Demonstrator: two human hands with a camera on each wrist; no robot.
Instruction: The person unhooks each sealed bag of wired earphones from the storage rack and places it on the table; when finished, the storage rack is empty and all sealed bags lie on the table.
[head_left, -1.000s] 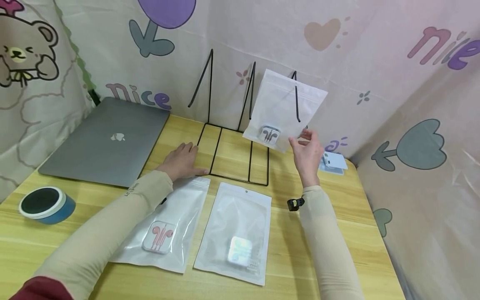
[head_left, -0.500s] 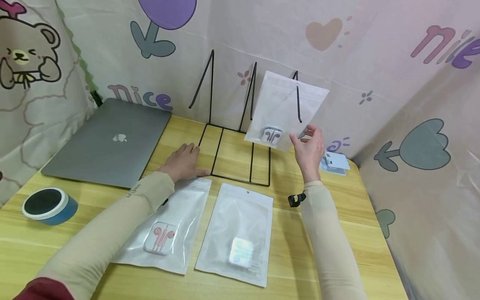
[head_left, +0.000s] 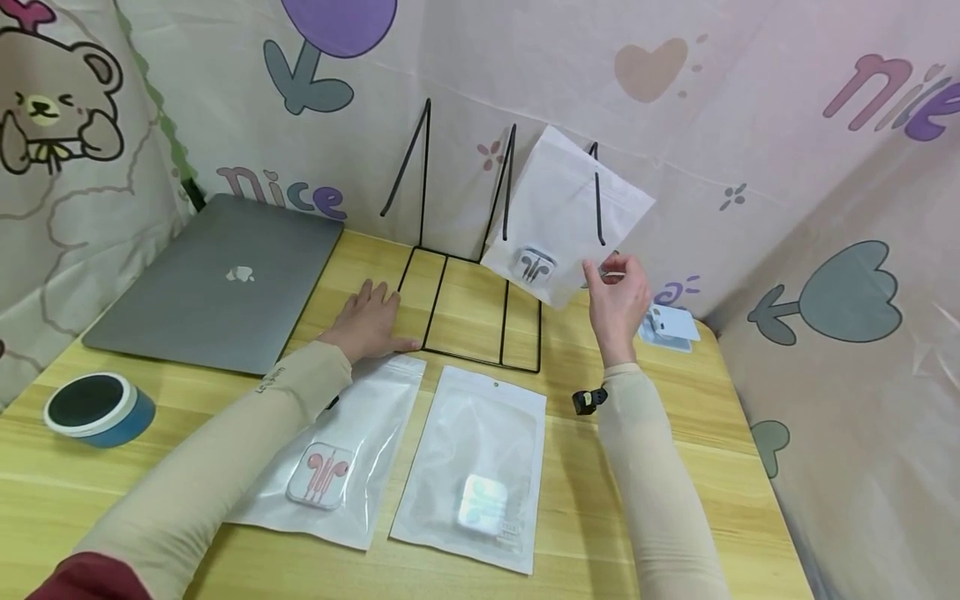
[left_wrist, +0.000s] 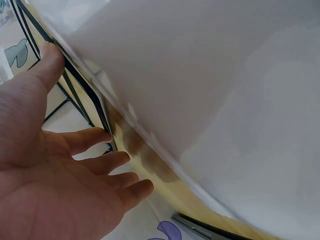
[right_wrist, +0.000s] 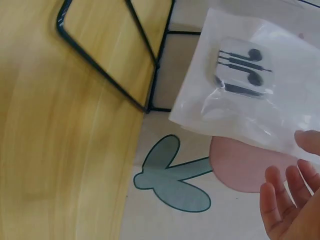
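A white zip bag hangs tilted on the right hook of a black wire display rack. Inside its lower part sits a square clear case of earphones. My right hand pinches the bag's lower right edge; the right wrist view has the thumb over the front and the fingers curled close to the edge. My left hand lies spread at the rack's left side, its thumb at the base's front corner. Close by its wrist, another zip bag with pink earphones lies flat.
A third zip bag, holding a shiny square case, lies beside the second. At the left are a grey laptop and a blue round tub. A small white-and-blue item sits at the right rear. A patterned curtain backs the table.
The hanging bag has swung and now leans further clockwise, its lower end shifted slightly left. My right hand stays at its edge; my left hand holds its place.
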